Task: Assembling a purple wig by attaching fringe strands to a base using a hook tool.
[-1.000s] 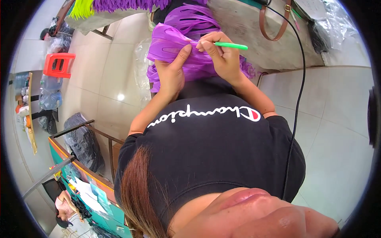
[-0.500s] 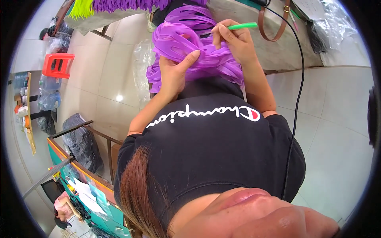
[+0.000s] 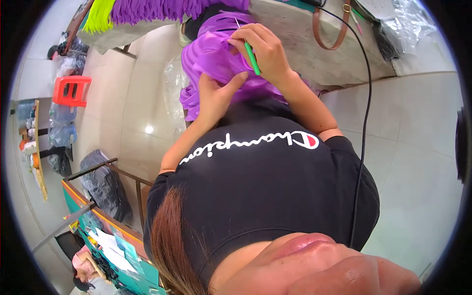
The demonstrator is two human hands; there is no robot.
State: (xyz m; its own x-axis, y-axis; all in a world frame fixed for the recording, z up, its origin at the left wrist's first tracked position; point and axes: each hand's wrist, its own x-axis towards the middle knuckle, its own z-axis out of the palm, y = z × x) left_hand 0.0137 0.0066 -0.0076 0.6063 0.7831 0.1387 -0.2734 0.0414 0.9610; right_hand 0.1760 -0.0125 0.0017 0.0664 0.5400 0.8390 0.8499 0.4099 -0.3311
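A heap of glossy purple rubbery strips (image 3: 211, 56), joined in loops, lies across my lap. My left hand (image 3: 216, 96) is closed on the near side of the heap, thumb on top and the other fingers partly hidden beneath. Above the strips, my right hand (image 3: 265, 49) grips a slim tool with a green handle (image 3: 251, 58). Its thin, pointed metal tip sticks out past the fingers, away from me. Whether the tip touches the strips I cannot tell.
Ahead, a grey worktop (image 3: 295, 34) carries a purple fringe-like pile (image 3: 152, 9) and a lime-green bundle (image 3: 100, 17). A brown strap (image 3: 316, 34) hangs over its edge. A black cable (image 3: 369, 98) runs down the right side. Leftward stands a red stool (image 3: 72, 92); another person (image 3: 84, 265) sits at lower left.
My right hand has moved left over the strips and turned the tool, so its metal tip now shows and the green handle points back toward me. My left hand still holds the strips.
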